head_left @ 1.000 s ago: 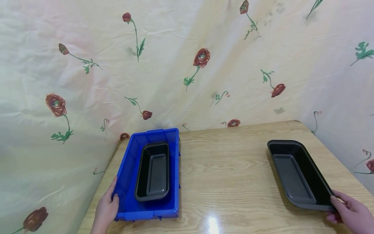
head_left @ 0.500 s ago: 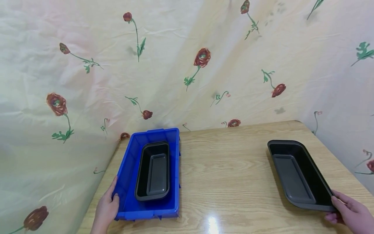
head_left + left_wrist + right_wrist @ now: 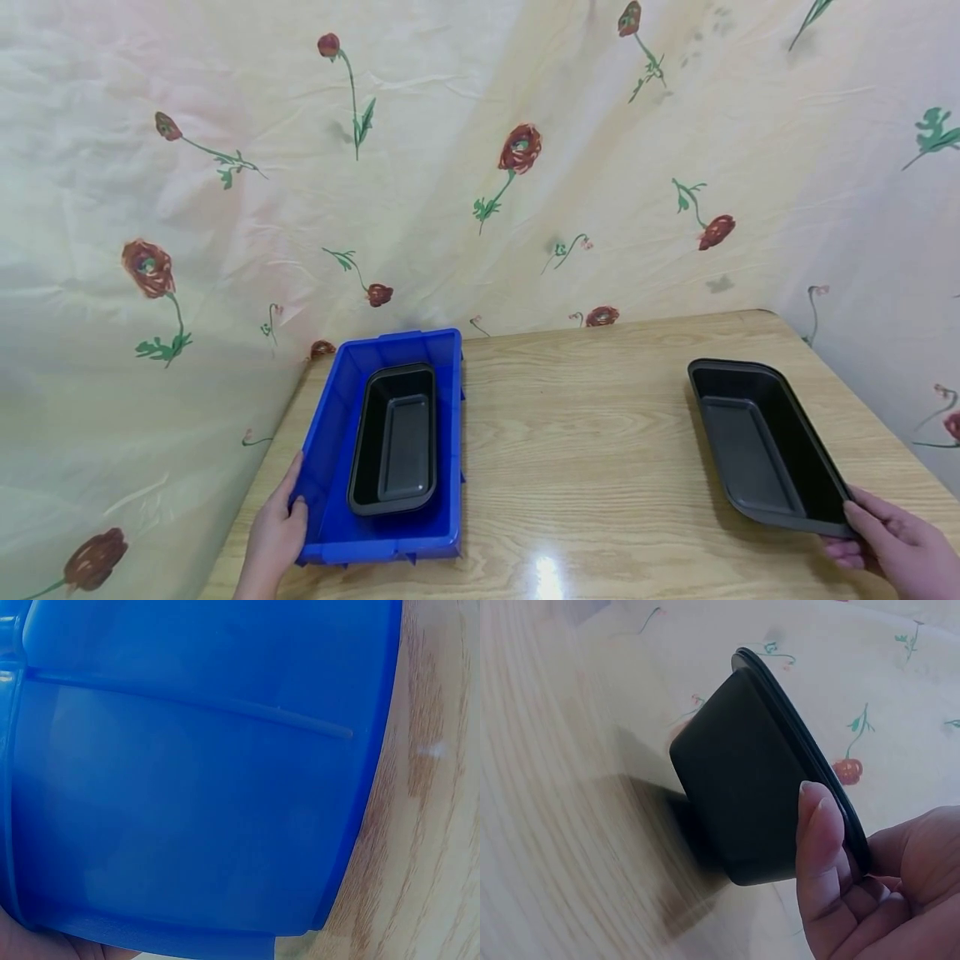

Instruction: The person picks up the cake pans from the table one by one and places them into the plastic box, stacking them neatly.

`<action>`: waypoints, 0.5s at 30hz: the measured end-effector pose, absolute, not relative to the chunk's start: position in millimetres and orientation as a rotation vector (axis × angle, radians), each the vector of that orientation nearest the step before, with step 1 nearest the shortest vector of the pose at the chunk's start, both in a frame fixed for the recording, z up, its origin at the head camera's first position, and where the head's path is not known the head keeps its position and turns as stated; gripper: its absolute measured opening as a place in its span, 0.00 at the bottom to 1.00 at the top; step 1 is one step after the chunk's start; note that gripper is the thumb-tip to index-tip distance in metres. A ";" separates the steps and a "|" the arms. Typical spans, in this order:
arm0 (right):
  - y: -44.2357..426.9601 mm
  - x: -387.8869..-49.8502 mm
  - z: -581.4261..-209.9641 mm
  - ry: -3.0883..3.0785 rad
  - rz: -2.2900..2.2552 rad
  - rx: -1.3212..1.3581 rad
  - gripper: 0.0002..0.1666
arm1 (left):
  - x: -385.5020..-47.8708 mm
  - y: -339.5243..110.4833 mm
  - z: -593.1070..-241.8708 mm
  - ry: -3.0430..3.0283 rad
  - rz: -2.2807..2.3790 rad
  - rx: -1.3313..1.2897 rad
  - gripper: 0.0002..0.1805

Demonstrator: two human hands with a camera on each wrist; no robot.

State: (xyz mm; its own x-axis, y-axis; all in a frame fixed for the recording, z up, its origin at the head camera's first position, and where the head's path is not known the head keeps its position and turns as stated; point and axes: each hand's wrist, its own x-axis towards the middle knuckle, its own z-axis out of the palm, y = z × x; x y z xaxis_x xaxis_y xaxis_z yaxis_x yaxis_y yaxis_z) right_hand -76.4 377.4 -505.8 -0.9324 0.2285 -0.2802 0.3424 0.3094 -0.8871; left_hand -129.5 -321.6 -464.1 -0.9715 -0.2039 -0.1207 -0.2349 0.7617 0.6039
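At the left of the head view, a blue plastic bin [image 3: 322, 492] stands on the table with a dark loaf pan [image 3: 408, 446] lying inside it. My left hand [image 3: 276, 533] grips the bin's left rim near the front corner, thumb on the inner side. The left wrist view is filled by the bin's outer wall [image 3: 180, 802]. At the right, my right hand [image 3: 892, 533] pinches the near right corner of a second dark loaf pan [image 3: 757, 450]. In the right wrist view this pan [image 3: 742, 780] looks tilted, its near end raised above its shadow.
The wood-grain table [image 3: 577, 433] stretches between the bin and the second pan. A flower-printed cloth [image 3: 435, 167] hangs behind the table and along both sides.
The near end of the second pan has shifted slightly left and up with my right hand. My left hand and the bin have stayed in place.
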 end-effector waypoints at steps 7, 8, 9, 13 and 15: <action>377.9 -73.6 -510.5 2.323 -1.939 0.555 0.31 | -129.1 -320.3 -463.5 2.905 1.005 -0.368 0.36; 377.3 -73.6 -510.4 2.321 -1.941 0.560 0.31 | -128.9 -320.1 -463.1 2.906 1.007 -0.365 0.37; 375.8 -73.8 -509.7 2.353 -1.899 0.562 0.34 | -129.0 -320.1 -463.0 2.904 1.009 -0.367 0.37; 368.6 -75.0 -506.2 2.471 -1.767 0.577 0.34 | -129.2 -320.3 -462.8 2.901 1.013 -0.368 0.37; 365.0 -75.5 -503.7 2.502 -1.730 0.584 0.34 | -129.2 -320.5 -462.9 2.898 1.015 -0.370 0.37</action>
State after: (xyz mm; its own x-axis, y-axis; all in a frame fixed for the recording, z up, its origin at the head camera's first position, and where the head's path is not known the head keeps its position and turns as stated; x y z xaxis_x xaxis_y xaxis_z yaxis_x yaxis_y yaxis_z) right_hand -75.5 365.0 -503.7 -0.9279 0.2797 -0.2465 0.3294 0.3053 -0.8935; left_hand -129.2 -320.5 -462.9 -0.9702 -0.2079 -0.1241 -0.2399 0.7563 0.6087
